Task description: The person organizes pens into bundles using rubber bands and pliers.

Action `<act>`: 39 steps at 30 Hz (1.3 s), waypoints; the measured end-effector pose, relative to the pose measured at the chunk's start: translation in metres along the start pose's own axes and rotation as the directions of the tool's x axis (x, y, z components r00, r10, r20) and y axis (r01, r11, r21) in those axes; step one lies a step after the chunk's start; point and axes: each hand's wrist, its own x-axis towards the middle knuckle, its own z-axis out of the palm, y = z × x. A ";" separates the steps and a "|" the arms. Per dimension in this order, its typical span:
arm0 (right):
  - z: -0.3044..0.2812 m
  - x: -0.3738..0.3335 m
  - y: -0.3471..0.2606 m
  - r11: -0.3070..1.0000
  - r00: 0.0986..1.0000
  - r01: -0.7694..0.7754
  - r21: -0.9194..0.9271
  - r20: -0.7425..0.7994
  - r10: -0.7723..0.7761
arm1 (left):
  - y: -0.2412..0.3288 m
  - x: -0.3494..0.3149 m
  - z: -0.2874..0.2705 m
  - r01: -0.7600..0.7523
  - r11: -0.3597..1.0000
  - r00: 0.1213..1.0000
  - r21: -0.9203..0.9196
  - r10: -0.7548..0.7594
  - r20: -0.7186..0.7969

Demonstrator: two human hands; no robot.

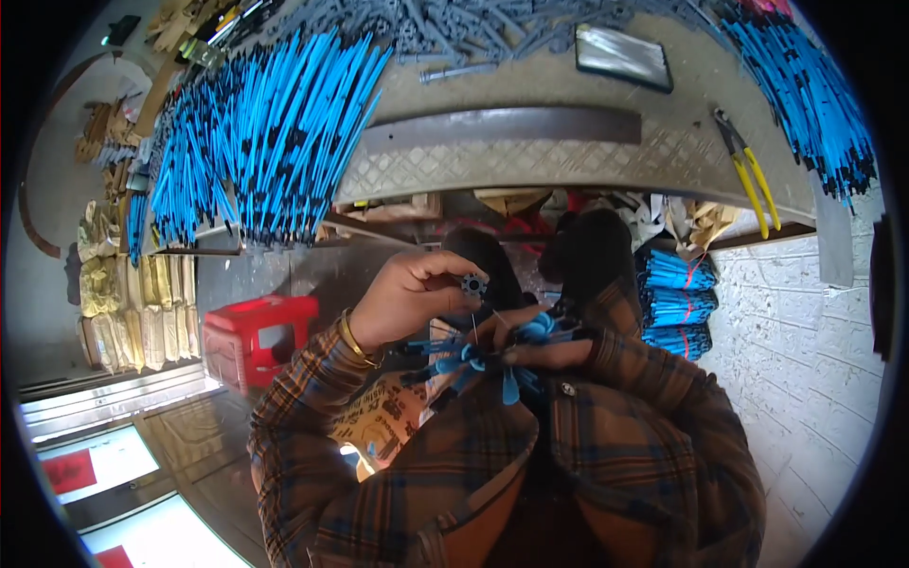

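Observation:
My left hand (405, 295) is raised in front of my lap and pinches a small dark notched ring (474, 284) between thumb and fingertips. Lower and to the right, my right hand (551, 354) is closed around a bundle of blue strips with black ends (469, 361), which fan out on both sides of it. Thin pale strands run between the ring and the bundle. The right fingers are partly hidden by the blue strips.
Beyond my knees stands a table (559, 95) bearing a large pile of blue rods (275, 133), grey plastic parts (426, 28), a flat dark-framed panel (623, 59) and yellow-handled pliers (748, 175). A red stool (251, 341) is at left; tied blue bundles (680, 308) lie beside the right wall.

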 end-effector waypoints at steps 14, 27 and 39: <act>0.007 0.009 0.029 0.984 0.995 -0.075 -0.164 -0.075 0.063 | -0.040 -0.019 0.001 -0.324 0.930 0.922 -0.171 0.351 0.164; 0.014 0.006 0.029 0.983 0.981 -0.128 -0.134 -0.165 0.105 | -0.028 -0.027 -0.011 -0.287 0.957 0.913 0.046 0.259 0.315; 0.013 0.005 0.017 0.994 0.991 -0.044 -0.104 -0.128 0.030 | -0.015 -0.031 0.002 -0.525 0.769 0.848 0.364 0.435 0.304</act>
